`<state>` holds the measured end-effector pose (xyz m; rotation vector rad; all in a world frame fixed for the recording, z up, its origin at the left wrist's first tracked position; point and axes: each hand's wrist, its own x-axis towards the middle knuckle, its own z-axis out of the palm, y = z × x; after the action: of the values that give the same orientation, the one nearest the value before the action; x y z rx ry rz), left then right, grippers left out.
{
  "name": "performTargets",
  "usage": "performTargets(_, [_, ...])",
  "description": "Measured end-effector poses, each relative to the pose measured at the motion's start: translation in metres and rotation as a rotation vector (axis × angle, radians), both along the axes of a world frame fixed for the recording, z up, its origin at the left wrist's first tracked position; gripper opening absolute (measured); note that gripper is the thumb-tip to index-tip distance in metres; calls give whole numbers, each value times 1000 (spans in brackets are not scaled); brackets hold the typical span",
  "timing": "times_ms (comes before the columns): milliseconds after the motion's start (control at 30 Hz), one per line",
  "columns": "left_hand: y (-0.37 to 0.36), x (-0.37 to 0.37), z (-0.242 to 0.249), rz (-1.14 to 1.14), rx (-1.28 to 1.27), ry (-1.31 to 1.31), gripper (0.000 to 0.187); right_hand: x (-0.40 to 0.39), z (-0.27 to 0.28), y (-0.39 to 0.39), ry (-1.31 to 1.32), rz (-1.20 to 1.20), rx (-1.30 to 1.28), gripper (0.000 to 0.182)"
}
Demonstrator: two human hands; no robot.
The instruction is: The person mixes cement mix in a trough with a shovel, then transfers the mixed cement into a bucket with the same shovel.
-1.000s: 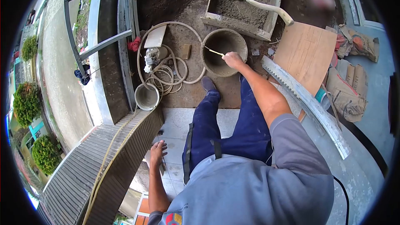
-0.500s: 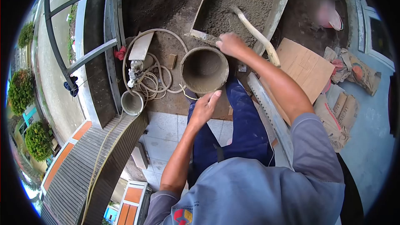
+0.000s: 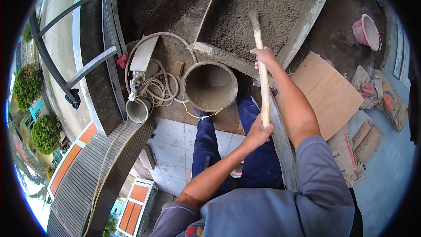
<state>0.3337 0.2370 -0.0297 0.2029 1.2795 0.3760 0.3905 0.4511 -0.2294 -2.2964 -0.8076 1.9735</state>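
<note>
Both my hands are closed round a pale wooden handle [image 3: 264, 85]. My left hand [image 3: 259, 134] grips its near end, above my legs. Farther up the handle, my right hand [image 3: 264, 58] wraps round it near the trough's edge. The handle's far end reaches into wet grey mortar [image 3: 280, 17] in a long trough [image 3: 212, 51]; what is fixed to that end is hidden in the mortar. Left of the handle stands a mortar-coated bucket [image 3: 210, 85] with grey residue inside, close against the trough's near edge.
A coiled hose [image 3: 169, 92] and a small pail [image 3: 138, 110] are on the left, near a metal frame [image 3: 92, 66]. To the right are a wooden board [image 3: 322, 94], cement bags [image 3: 357, 145] and a red bucket [image 3: 366, 32]. White tiles [image 3: 169, 142] lie below.
Both my hands have let go of the bucket and taken hold of the wooden handle. The handle has swung more upright in view, its near end moving toward me.
</note>
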Motion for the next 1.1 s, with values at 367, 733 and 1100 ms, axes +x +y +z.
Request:
performTargets(367, [-83, -49, 13, -240, 263, 131, 61, -3, 85, -33, 111, -338, 297, 23])
performTargets(733, [201, -83, 29, -199, 519, 470, 35, -9, 68, 259, 299, -397, 433, 25])
performTargets(1100, [127, -89, 64, -235, 109, 496, 46, -86, -49, 70, 397, -93, -196, 12])
